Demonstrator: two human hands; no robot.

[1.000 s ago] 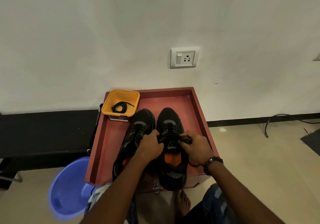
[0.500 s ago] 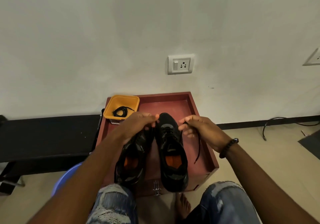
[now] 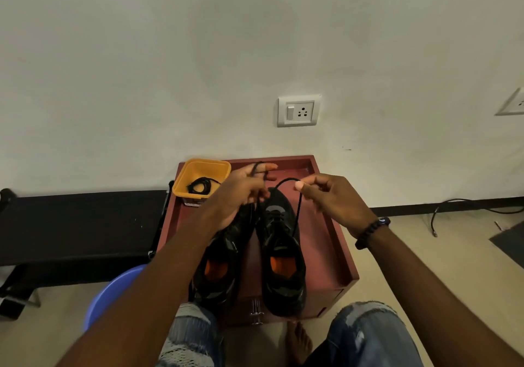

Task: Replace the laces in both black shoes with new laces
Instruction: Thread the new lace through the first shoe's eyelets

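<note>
Two black shoes with orange insoles stand side by side on a red tray-topped stand (image 3: 331, 242): the left shoe (image 3: 218, 264) and the right shoe (image 3: 283, 253). A black lace (image 3: 296, 213) rises from the right shoe's eyelets. My right hand (image 3: 331, 199) pinches one end of it above the toe. My left hand (image 3: 241, 194) pinches the other end, which loops over its fingers, and it hides the left shoe's toe. A yellow tub (image 3: 204, 179) at the tray's back left holds a coiled black lace (image 3: 201, 186).
The stand sits against a white wall with a socket plate (image 3: 299, 110). A black bench (image 3: 82, 222) is on the left, with a blue plastic basin (image 3: 113, 293) below it. A black cable (image 3: 465, 205) lies on the floor at right. My knees and a bare foot (image 3: 297, 344) are below the stand.
Both hands have risen from the right shoe's tongue towards the toe and moved apart, drawing the lace ends up and out of the shoe.
</note>
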